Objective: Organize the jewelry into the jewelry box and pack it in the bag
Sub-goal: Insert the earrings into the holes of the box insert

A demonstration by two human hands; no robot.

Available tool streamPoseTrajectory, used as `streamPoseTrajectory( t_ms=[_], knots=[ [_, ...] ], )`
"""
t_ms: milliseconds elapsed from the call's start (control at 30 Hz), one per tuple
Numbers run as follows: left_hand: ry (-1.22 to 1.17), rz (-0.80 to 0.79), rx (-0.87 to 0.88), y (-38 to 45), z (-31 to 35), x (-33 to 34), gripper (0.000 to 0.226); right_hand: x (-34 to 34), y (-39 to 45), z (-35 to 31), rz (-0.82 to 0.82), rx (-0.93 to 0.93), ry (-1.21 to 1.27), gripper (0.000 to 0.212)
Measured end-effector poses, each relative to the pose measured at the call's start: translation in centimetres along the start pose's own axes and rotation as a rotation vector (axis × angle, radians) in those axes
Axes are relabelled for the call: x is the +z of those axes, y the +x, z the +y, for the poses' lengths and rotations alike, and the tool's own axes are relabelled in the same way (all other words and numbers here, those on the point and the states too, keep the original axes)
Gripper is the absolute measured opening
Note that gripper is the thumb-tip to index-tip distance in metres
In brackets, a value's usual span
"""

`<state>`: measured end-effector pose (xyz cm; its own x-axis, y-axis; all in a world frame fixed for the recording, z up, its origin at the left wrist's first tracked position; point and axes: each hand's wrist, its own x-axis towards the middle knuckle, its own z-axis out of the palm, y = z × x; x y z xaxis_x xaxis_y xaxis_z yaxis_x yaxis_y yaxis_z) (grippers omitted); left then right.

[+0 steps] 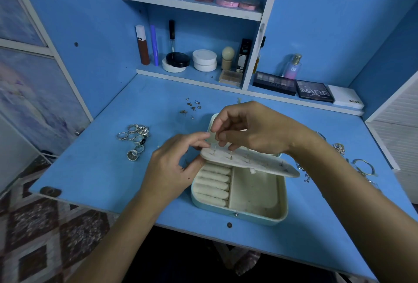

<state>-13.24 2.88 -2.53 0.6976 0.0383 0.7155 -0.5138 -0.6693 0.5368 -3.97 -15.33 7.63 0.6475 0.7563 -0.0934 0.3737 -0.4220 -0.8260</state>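
A pale blue jewelry box (239, 214) lies open on the blue desk, with cream ring rolls on its left side and a bare compartment on its right. A cream earring panel (260, 164) is folded out flat above the box, with several earring posts sticking up through it. My left hand (174, 165) grips the panel's left end, thumb on top. My right hand (253, 126) hovers over the same end and pinches a thin earring post (216, 147) at the panel. Several silver rings (135, 140) lie to the left, and small stud earrings (192, 107) lie behind the box.
Bracelets and chains (362, 167) lie on the desk at the right, partly hidden by my right forearm. Shelves behind hold makeup palettes (314, 91), jars (204, 59), tubes and a perfume bottle (293, 67). The desk's front edge (108, 209) is close to me.
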Motion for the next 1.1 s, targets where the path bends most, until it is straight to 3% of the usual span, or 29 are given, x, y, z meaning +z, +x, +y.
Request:
streamPoseTrajectory(
  t_ms=[300, 400, 600, 1100],
  knots=[
    [-0.015, 0.015, 0.036, 0.11, 0.19, 0.00, 0.043, 0.22, -0.09, -0.41, -0.002, -0.038, -0.041, 0.018],
    [-0.016, 0.012, -0.011, -0.08, -0.01, 0.06, 0.048, 0.19, -0.06, -0.42, -0.003, -0.023, -0.037, 0.017],
    [-0.064, 0.024, -0.087, -0.14, 0.36, 0.05, 0.031, 0.18, -0.08, -0.61, -0.017, -0.011, -0.050, 0.018],
    [-0.041, 0.020, -0.103, -0.16, 0.43, 0.02, 0.030, 0.28, -0.25, -0.40, -0.013, -0.020, -0.045, 0.016]
  ],
)
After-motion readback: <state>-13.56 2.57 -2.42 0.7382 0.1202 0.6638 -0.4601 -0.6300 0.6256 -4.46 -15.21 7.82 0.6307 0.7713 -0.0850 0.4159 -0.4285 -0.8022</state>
